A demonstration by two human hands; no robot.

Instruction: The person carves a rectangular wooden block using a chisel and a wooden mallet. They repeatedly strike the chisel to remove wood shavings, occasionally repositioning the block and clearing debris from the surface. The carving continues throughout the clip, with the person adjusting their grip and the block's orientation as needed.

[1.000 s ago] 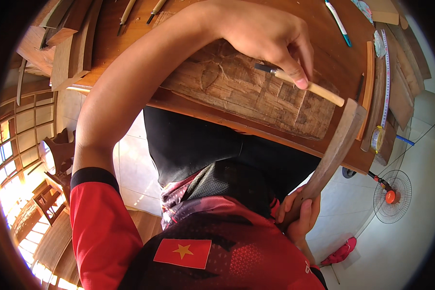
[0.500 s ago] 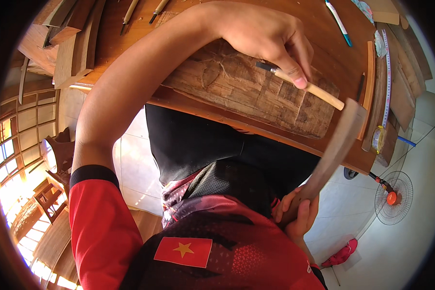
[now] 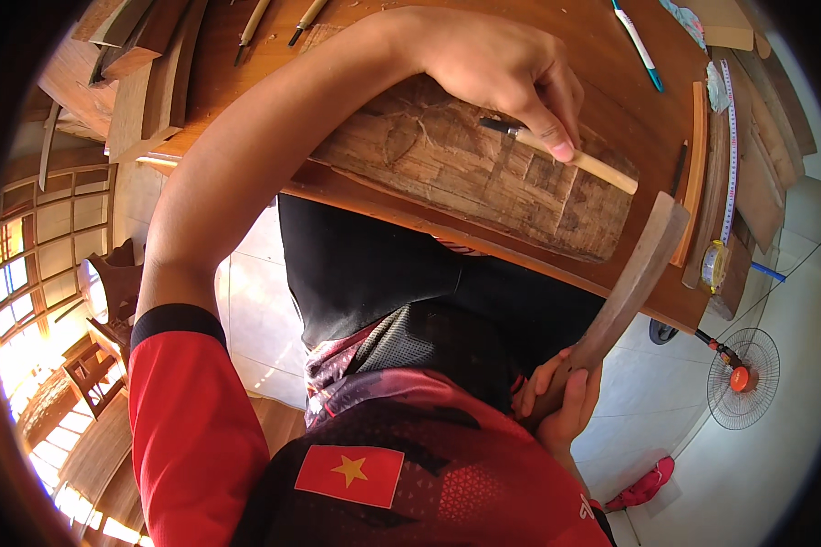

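A wood chisel with a pale round handle is pinched between the thumb and fingers of my left hand. Its dark metal blade points left over a carved wooden board, and I cannot tell whether it touches. At the lower right, my right hand grips the lower end of a curved wooden striking stick. The stick slants up, its far end a short gap to the right of the chisel's butt. My left forearm crosses over the board's left part and hides it.
The board lies along the near edge of a brown table. Two more chisels and a marker pen lie farther back. Wood strips are stacked left; a tape measure and more strips are right. A fan stands beyond.
The striking stick's end has drawn slightly right, away from the chisel's butt. The chisel has shifted a little left, so the gap between them is wider.
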